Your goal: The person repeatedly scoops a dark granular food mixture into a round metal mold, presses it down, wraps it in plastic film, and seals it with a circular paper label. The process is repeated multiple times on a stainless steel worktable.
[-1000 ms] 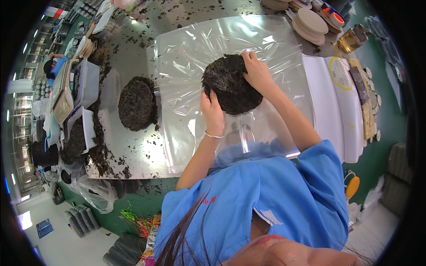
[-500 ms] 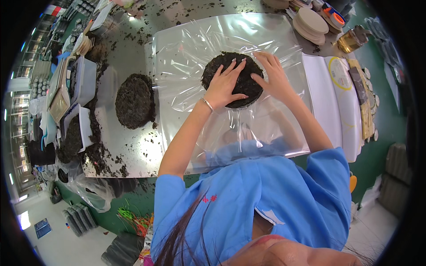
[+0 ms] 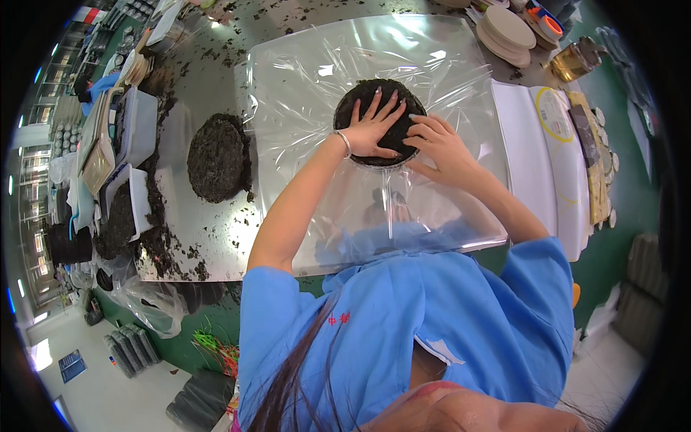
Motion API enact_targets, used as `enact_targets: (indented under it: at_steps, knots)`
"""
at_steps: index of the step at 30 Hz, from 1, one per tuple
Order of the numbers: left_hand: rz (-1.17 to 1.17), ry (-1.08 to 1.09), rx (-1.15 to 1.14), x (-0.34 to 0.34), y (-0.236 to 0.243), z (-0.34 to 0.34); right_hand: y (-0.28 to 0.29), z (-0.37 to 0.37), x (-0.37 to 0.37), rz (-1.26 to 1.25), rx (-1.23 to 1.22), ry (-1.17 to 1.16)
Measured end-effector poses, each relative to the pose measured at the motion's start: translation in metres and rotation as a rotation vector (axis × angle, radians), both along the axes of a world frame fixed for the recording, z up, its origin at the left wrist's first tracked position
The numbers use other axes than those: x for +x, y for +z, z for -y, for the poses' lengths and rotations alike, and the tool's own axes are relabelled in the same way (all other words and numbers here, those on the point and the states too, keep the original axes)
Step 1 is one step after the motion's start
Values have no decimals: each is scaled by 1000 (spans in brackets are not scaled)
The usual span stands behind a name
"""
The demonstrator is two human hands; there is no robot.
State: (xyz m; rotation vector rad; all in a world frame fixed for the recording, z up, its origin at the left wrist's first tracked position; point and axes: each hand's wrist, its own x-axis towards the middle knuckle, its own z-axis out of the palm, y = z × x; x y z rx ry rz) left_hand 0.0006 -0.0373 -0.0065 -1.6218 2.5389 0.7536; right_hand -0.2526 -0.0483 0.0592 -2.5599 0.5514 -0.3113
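A dark round cake of pressed leafy flakes (image 3: 397,135) lies on a stack of clear plastic film (image 3: 295,108). My left hand (image 3: 371,133) rests flat on top of it, fingers spread. At the cake's right edge is my right hand (image 3: 448,153), its fingers apart and slightly bent, fingertips touching the rim. Neither hand has anything gripped in it. A second dark round cake (image 3: 216,158) sits on the metal table to the left of the film.
Loose dark flakes scatter over the metal table (image 3: 223,241). At left stand pale plastic bins (image 3: 140,133). White paper sheets (image 3: 524,144) are stacked at right. Round pale discs (image 3: 505,32) and a jar of amber liquid (image 3: 572,63) stand at the far right.
My right hand has slid nearer along the cake's right edge, its fingers now bent over the rim. The left hand stays flat on top. The cake appears shifted slightly.
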Motion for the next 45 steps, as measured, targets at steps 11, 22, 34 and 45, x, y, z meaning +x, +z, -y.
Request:
enact_targets:
  at_steps: [11,22,34,45]
  knots:
    - [-621,154,87,18,26,-7,-65,-136,-56,32,106,-318]
    - [-1010,108,239,-43,129,-176,-56,-33,91,286,-365,-378]
    - [-742,546,-871,-32,37,-51,-65,-24,66,165,-177,-367]
    - [-527,582,-518,-48,11,-24,-52,17,36,1053,726,-674]
